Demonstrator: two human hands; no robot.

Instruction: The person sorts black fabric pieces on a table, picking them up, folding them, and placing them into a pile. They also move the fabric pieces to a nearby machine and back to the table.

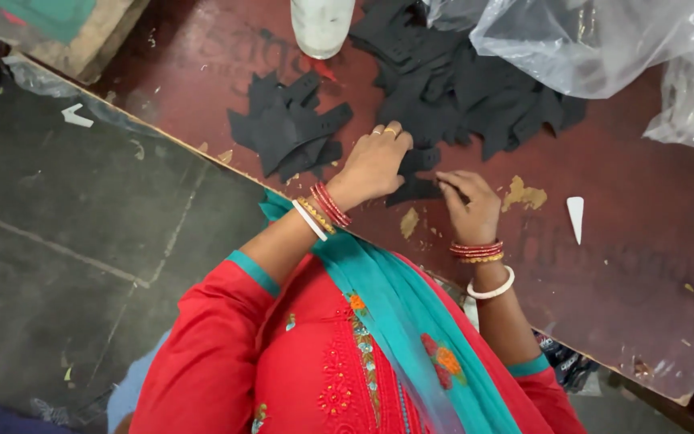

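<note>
Maroon table, black piece under fingers

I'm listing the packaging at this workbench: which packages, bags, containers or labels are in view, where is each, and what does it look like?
Clear plastic bag: top right of the dark red table, crumpled, see-through.
White container: top centre, above the black cut pieces, cylindrical, top cut off by the frame.
Small white pointed piece: right of the right hand, a narrow blank wedge.
Both hands, the left hand too, rest on black cut pieces.
No screens or signs in view.

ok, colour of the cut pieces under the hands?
Black pieces, matching both piles; the head view shows it.
</note>
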